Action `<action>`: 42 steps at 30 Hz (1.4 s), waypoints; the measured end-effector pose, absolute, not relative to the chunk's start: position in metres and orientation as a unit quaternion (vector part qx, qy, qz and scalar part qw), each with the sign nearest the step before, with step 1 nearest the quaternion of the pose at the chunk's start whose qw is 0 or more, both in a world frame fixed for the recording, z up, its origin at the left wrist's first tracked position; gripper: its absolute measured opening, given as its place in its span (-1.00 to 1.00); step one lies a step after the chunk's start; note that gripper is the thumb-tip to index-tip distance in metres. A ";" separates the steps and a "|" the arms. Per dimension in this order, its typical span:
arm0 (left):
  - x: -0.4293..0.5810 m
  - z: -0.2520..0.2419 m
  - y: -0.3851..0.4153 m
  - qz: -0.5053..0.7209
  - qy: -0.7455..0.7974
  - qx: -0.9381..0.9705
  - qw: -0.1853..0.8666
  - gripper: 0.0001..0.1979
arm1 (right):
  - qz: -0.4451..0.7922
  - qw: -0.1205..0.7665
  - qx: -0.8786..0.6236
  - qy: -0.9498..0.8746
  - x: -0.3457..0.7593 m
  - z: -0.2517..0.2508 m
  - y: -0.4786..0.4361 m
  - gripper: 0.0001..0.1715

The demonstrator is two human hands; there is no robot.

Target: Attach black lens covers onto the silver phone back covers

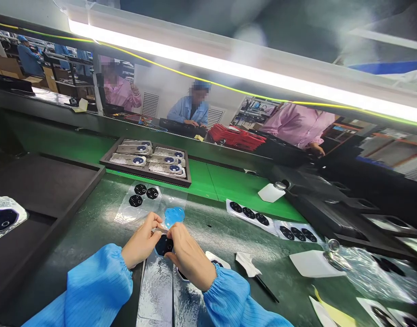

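A dark round lens cover sits at the top end of a silver, film-wrapped phone back. My left hand is closed at its upper left edge, thumb and forefinger near the rim. My right hand curls round the right side, thumb below and forefinger above. Whether the cover is fixed to the phone back cannot be made out. A second silver phone back lies alongside, partly hidden under my right hand and sleeve. Just beyond my fingers lie blue film pieces.
Black lens covers lie on clear sheets and white strips. A tray holds several silver phone backs. White bottles and a black stick tool with white cloth are on the right. Several people work behind the bench.
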State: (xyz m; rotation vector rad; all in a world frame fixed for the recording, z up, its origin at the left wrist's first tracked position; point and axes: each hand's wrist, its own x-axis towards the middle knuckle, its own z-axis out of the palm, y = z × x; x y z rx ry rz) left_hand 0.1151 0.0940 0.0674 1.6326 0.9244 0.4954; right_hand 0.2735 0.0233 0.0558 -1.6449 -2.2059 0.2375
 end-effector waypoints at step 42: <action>0.115 0.062 0.091 0.256 0.393 0.655 0.593 -0.81 | 0.108 0.208 -0.605 -0.761 0.272 0.063 0.025 -0.42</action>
